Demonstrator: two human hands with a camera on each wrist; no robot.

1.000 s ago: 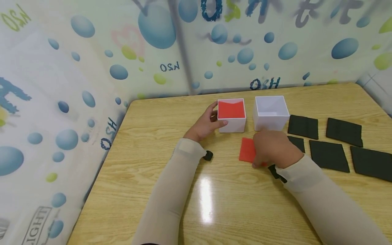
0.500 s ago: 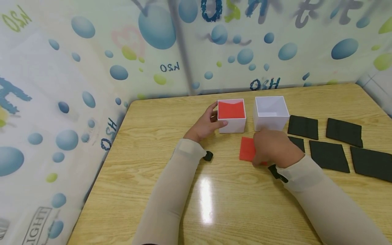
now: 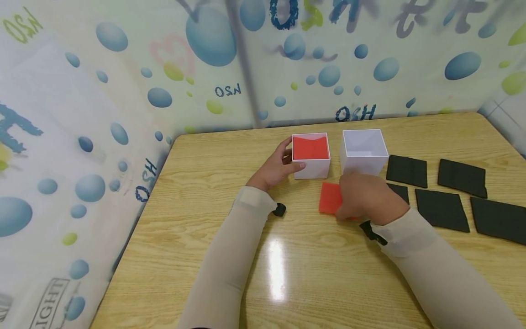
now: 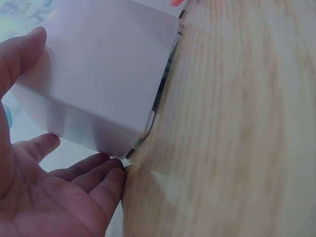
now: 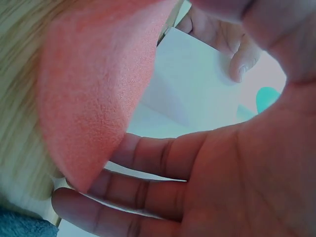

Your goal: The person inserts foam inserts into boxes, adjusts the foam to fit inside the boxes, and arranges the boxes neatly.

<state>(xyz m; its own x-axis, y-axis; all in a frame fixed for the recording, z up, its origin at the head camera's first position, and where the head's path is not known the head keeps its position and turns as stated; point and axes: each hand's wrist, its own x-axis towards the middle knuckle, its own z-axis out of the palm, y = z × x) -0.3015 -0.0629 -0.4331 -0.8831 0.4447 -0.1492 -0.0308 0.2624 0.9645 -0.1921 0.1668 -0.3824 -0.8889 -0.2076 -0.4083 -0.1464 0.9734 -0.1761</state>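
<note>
A white square box (image 3: 311,170) stands on the table with red sheet material (image 3: 311,148) filling its top. My left hand (image 3: 274,168) holds that box by its left side, thumb on the front wall; in the left wrist view the fingertips touch the box's edge (image 4: 103,64). Just in front of the second white box, my right hand (image 3: 367,198) grips a red felt-like square (image 3: 330,198). The right wrist view shows this red piece (image 5: 94,94) bent up between thumb and fingers. The thumb's tip is out of that view.
An open white box (image 3: 360,165) stands right of the held one. To its right lie several flat black pieces (image 3: 441,208), one partly hidden by my right hand. The wooden table (image 3: 197,183) meets a patterned wall covering (image 3: 263,68) at the back.
My right fingertips and the red piece have shifted very slightly back and left. My left hand and its box stay in place.
</note>
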